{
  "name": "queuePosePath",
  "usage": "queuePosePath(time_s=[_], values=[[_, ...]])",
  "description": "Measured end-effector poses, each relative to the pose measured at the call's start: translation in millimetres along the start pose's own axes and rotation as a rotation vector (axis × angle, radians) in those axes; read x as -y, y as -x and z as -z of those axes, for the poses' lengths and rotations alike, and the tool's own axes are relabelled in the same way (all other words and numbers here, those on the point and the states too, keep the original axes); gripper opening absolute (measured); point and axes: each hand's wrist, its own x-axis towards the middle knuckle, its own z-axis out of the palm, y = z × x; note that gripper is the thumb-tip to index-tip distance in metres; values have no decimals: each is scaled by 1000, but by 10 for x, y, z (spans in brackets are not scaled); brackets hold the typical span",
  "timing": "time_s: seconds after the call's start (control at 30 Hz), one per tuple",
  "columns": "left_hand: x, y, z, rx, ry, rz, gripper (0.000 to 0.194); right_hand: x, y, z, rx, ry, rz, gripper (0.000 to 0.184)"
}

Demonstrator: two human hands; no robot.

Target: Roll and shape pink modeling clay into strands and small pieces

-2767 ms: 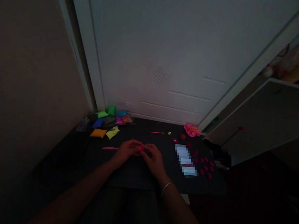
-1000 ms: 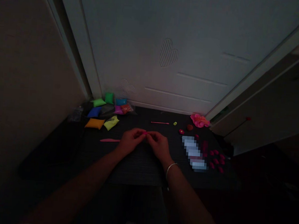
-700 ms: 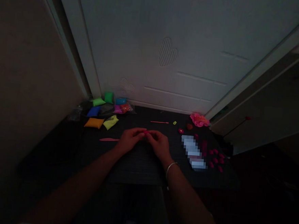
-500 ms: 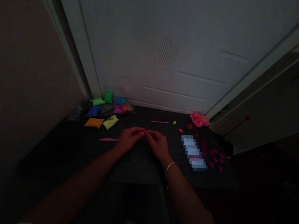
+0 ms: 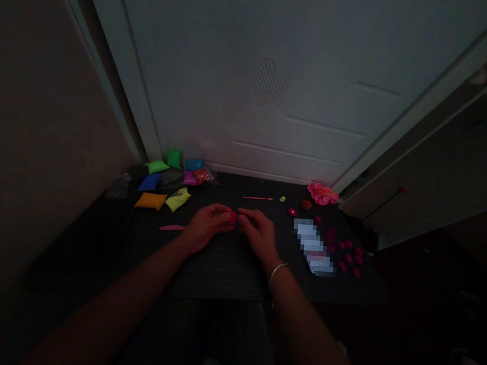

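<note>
Over the middle of the dark table, my left hand (image 5: 208, 224) pinches a small deep-pink piece of modelling clay (image 5: 232, 217) between thumb and fingers. Just right of it is my right hand (image 5: 260, 231), its thumb and fingertips slightly apart, with nothing visible between them. A pink plastic clay knife (image 5: 172, 228) lies flat beside my left hand, its right end hidden by that hand. Beyond my hands lie a thin pink modelling stick (image 5: 258, 198) and a small yellow-green bit (image 5: 282, 199).
Colourful soft packets, among them an orange one (image 5: 151, 201) and a yellow one (image 5: 178, 199), lie at the table's left. On the right are a blurred-out flat object (image 5: 314, 247), several deep-pink clay pieces (image 5: 348, 258), a brown lump (image 5: 306, 205) and a pink ruffled flower (image 5: 323, 193). A white panelled door rises behind.
My fingertips have parted: the right hand has come off the pink clay, which stays in my left hand and shows more fully. The view has shifted slightly.
</note>
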Motion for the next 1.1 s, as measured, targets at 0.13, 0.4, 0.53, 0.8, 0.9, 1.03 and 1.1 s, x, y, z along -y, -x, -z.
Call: queuePosePath(time_s=[0.13, 0.4, 0.53, 0.8, 0.9, 1.03, 1.1], values=[[-25, 18, 1, 36, 40, 54, 26, 2, -2, 9, 7, 55, 111, 12], [-30, 40, 47, 170, -4, 151, 27, 15, 7, 19, 52, 61, 180, 14], [-25, 25, 28, 144, -55, 83, 26, 25, 15, 19, 105, 98, 195, 21], [-17, 22, 50, 171, -92, 108, 23, 9, 37, 5, 104, 153, 273, 11], [-17, 25, 62, 173, -99, 138, 22, 14, 44, -1, 114, 175, 279, 9], [-22, 26, 75, 157, -131, 192, 25, 11, 41, 3, 91, 175, 278, 10], [-28, 25, 76, 144, -164, 190, 25, 8, 38, 7, 104, 178, 283, 13]])
